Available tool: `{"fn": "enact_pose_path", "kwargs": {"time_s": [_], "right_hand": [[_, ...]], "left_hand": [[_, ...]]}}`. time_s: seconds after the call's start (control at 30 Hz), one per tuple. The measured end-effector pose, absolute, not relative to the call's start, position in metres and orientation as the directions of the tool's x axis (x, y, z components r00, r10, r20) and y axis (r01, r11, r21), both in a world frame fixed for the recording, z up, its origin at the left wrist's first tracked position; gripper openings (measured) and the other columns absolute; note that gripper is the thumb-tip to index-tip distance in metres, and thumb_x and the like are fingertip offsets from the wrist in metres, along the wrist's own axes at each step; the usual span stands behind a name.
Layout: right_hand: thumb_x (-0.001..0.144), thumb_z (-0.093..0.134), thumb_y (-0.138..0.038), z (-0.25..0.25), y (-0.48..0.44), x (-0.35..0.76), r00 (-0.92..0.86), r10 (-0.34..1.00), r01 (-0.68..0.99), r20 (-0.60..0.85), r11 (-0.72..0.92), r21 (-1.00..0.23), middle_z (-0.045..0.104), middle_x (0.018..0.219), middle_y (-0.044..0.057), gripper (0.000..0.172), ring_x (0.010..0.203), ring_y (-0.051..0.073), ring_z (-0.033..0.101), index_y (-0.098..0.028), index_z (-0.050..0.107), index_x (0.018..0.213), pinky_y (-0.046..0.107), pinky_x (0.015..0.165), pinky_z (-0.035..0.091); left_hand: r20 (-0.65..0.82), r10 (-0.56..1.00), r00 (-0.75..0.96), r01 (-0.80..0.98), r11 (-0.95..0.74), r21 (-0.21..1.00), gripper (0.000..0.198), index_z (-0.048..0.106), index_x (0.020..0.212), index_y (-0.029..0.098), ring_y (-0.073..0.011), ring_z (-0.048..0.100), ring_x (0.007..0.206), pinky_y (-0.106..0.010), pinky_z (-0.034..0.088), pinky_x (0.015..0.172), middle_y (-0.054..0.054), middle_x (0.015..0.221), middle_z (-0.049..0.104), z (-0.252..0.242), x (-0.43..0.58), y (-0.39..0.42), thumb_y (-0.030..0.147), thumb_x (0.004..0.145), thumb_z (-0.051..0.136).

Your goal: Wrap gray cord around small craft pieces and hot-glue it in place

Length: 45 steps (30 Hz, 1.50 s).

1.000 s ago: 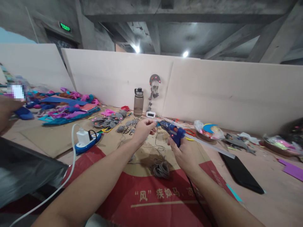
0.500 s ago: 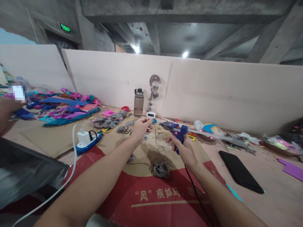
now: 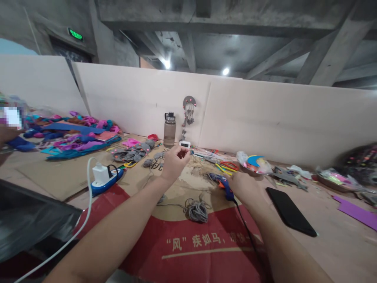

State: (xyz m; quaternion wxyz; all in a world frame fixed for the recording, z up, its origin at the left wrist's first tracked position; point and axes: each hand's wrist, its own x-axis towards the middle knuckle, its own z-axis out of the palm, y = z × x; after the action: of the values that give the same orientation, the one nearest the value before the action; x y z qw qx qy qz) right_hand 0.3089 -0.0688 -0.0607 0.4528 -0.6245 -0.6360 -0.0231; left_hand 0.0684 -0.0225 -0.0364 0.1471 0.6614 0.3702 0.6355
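Observation:
My left hand (image 3: pixel 176 162) is raised over the cardboard, thumb and fingertips pinched on a small teal piece (image 3: pixel 192 152). My right hand (image 3: pixel 243 185) is at the rear end of a blue hot glue gun (image 3: pixel 224 184), its fingers closed there and partly hidden. The gun is low over the cardboard, nozzle pointing left and handle towards me, with a black cord trailing from it. Between my forearms lies a loose bundle of grey yarn (image 3: pixel 198 210) on the red and tan cardboard (image 3: pixel 206 251).
Grey felt pieces (image 3: pixel 131 152), scissors (image 3: pixel 226 167) and a bottle (image 3: pixel 169 129) stand or lie farther back. At left are a blue power strip (image 3: pixel 107 181) and colourful scraps (image 3: pixel 85 133). A black phone (image 3: pixel 290 212) is at right. Another person's hand (image 3: pixel 6 135) shows far left.
My right hand has lowered the glue gun to the right, away from the teal piece, and turned it. My left hand keeps its pinch in nearly the same place.

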Motion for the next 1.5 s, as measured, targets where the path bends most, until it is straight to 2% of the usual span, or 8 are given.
{"fn": "enact_pose_path", "kwargs": {"time_s": [0.1, 0.2, 0.33, 0.53, 0.8, 1.1, 1.37, 1.5], "right_hand": [[0.080, 0.052, -0.038, -0.046, -0.078, 0.275, 0.142, 0.753, 0.768, 0.643, 0.326, -0.552, 0.060, 0.072, 0.006, 0.019, 0.070, 0.019, 0.057, -0.021, 0.052, 0.073, 0.032, 0.067, 0.044], [0.074, 0.058, -0.039, -0.044, -0.074, 0.239, 0.101, 0.811, 0.483, 0.577, 0.467, -0.741, 0.060, 0.094, 0.008, 0.027, 0.086, 0.020, 0.060, -0.021, 0.045, 0.090, 0.035, 0.076, 0.048], [0.068, 0.063, -0.038, -0.049, -0.062, 0.215, 0.038, 0.916, 0.181, 0.400, 0.387, -0.904, 0.057, 0.085, 0.000, 0.040, 0.070, 0.015, 0.059, -0.023, 0.036, 0.092, 0.030, 0.064, 0.049], [0.077, 0.057, -0.033, -0.038, -0.066, 0.216, 0.147, 0.772, 0.490, 0.618, 0.486, -0.724, 0.049, 0.067, -0.003, 0.015, 0.061, 0.012, 0.045, -0.018, 0.054, 0.078, 0.026, 0.059, 0.036], [0.079, 0.058, -0.033, -0.041, -0.073, 0.218, 0.191, 0.747, 0.526, 0.636, 0.469, -0.709, 0.053, 0.064, -0.002, 0.018, 0.060, 0.013, 0.045, -0.018, 0.058, 0.070, 0.026, 0.059, 0.034], [0.083, 0.054, -0.030, -0.040, -0.073, 0.222, 0.114, 0.658, 0.713, 0.744, 0.468, -0.522, 0.054, 0.069, 0.000, 0.018, 0.065, 0.014, 0.045, -0.018, 0.057, 0.070, 0.027, 0.063, 0.034], [0.082, 0.055, -0.033, -0.039, -0.073, 0.226, 0.126, 0.707, 0.661, 0.696, 0.464, -0.590, 0.057, 0.070, 0.001, 0.020, 0.064, 0.014, 0.048, -0.017, 0.065, 0.089, 0.026, 0.062, 0.036], [0.084, 0.053, -0.032, -0.039, -0.071, 0.233, 0.067, 0.719, 0.682, 0.692, 0.473, -0.558, 0.064, 0.080, 0.004, 0.021, 0.071, 0.016, 0.053, -0.017, 0.067, 0.085, 0.028, 0.067, 0.038]], "left_hand": [[0.815, 0.579, 0.018, 0.406, -0.749, 0.523, 0.006, 0.062, 0.074, 0.020, -0.0140, 0.054, 0.070, -0.026, 0.042, 0.072, -0.003, 0.077, 0.062, -0.036, 0.071, -0.028, 0.019, 0.076, 0.057], [0.851, 0.509, 0.129, 0.432, -0.801, 0.414, 0.008, 0.061, 0.075, 0.020, -0.0179, 0.057, 0.087, -0.029, 0.043, 0.083, -0.005, 0.084, 0.062, -0.037, 0.073, -0.032, 0.016, 0.076, 0.055], [0.847, 0.484, 0.219, 0.412, -0.833, 0.369, 0.011, 0.061, 0.076, 0.021, -0.0200, 0.056, 0.099, -0.031, 0.042, 0.089, -0.007, 0.088, 0.062, -0.037, 0.072, -0.033, 0.014, 0.077, 0.052], [0.776, 0.623, 0.099, 0.355, -0.751, 0.557, 0.007, 0.064, 0.075, 0.020, -0.0149, 0.054, 0.071, -0.026, 0.042, 0.070, -0.003, 0.076, 0.062, -0.038, 0.076, -0.035, 0.019, 0.076, 0.056], [0.581, 0.810, 0.079, 0.160, -0.585, 0.795, 0.013, 0.064, 0.071, 0.018, -0.0121, 0.051, 0.057, -0.023, 0.038, 0.057, 0.000, 0.061, 0.060, -0.041, 0.085, -0.038, 0.029, 0.075, 0.058], [0.553, 0.823, 0.126, 0.118, -0.566, 0.816, 0.008, 0.060, 0.070, 0.018, -0.0104, 0.050, 0.055, -0.022, 0.038, 0.055, 0.002, 0.059, 0.058, -0.046, 0.087, -0.037, 0.024, 0.074, 0.057], [0.512, 0.839, 0.185, 0.058, -0.529, 0.847, 0.011, 0.060, 0.069, 0.017, -0.0101, 0.049, 0.053, -0.022, 0.039, 0.053, 0.002, 0.057, 0.057, -0.044, 0.087, -0.037, 0.027, 0.074, 0.059], [0.445, 0.840, 0.311, -0.015, -0.464, 0.886, 0.014, 0.061, 0.071, 0.016, -0.0092, 0.049, 0.050, -0.022, 0.040, 0.051, 0.001, 0.057, 0.059, -0.042, 0.085, -0.033, 0.029, 0.075, 0.061]]}}
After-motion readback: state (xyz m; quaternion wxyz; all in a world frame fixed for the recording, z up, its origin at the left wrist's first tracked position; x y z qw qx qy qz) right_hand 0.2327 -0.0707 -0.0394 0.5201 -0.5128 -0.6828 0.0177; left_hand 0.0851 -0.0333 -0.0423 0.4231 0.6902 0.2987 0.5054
